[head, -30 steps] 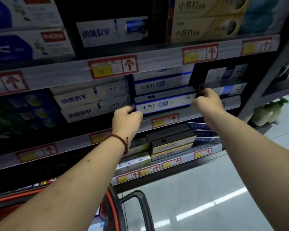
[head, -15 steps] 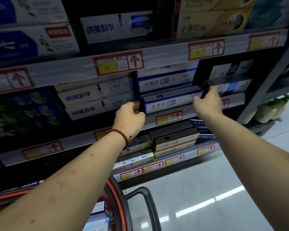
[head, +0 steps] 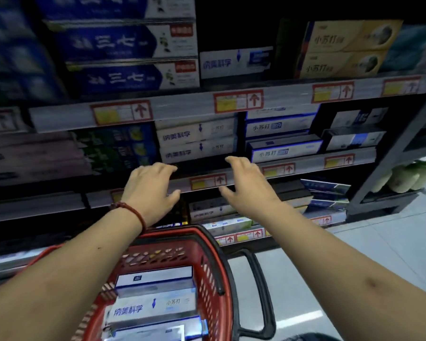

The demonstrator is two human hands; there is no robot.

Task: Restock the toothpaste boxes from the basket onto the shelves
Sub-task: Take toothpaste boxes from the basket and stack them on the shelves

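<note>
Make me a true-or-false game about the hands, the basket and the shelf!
1. The left hand holds a toothpaste box. False: it holds nothing, and its fingers are spread in front of the shelf.
2. The red basket has toothpaste boxes in it. True.
3. The red bracelet is on the right wrist. False: it is on the left wrist.
4. The right hand is open and empty. True.
5. The arrows on the price tags point down. False: they point up.
</note>
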